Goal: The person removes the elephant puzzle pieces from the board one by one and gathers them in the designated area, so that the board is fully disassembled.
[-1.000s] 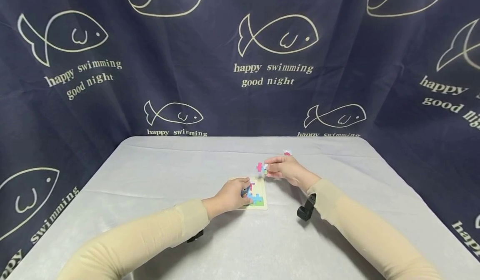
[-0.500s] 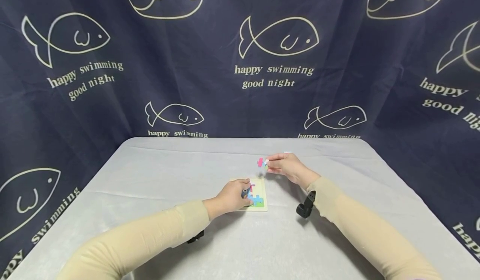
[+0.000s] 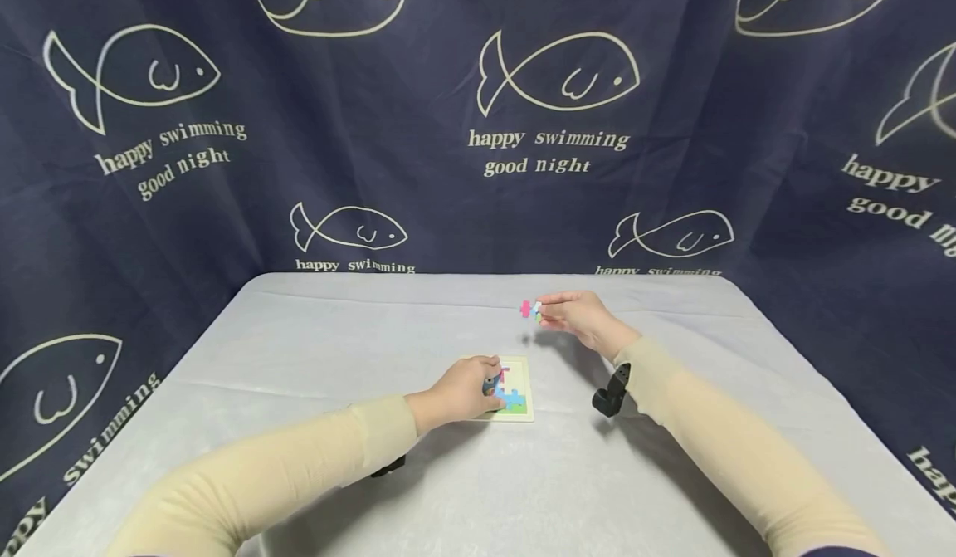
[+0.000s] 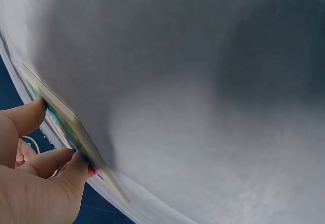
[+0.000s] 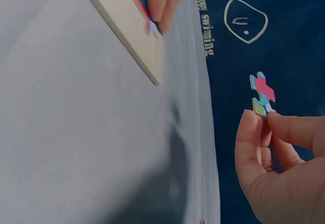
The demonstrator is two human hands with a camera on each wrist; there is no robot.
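Observation:
A wooden jigsaw puzzle board (image 3: pixel 526 370) lies on the table, partly filled with blue, green and pink pieces. My left hand (image 3: pixel 465 388) rests over its left part. In the left wrist view, the thumb and fingertips press on the picture face of the board (image 4: pixel 84 137), apart from each other. Raised beyond the board, my right hand (image 3: pixel 582 318) pinches a jigsaw piece (image 5: pixel 263 92) between thumb and fingers. That piece is pink, light blue and green, with knobs on its edge. The left hand covers some of the pieces in the board.
A pale cloth covers the table (image 3: pixel 336 333). Behind and beside it hangs a dark blue curtain (image 3: pixel 433 125) with fish drawings. A small pink thing (image 5: pixel 202 222) shows at the bottom edge of the right wrist view.
My right hand has lifted the jigsaw piece up and away from the board. The pink and white thing on the table behind it is now hidden in the head view. The left hand stays put.

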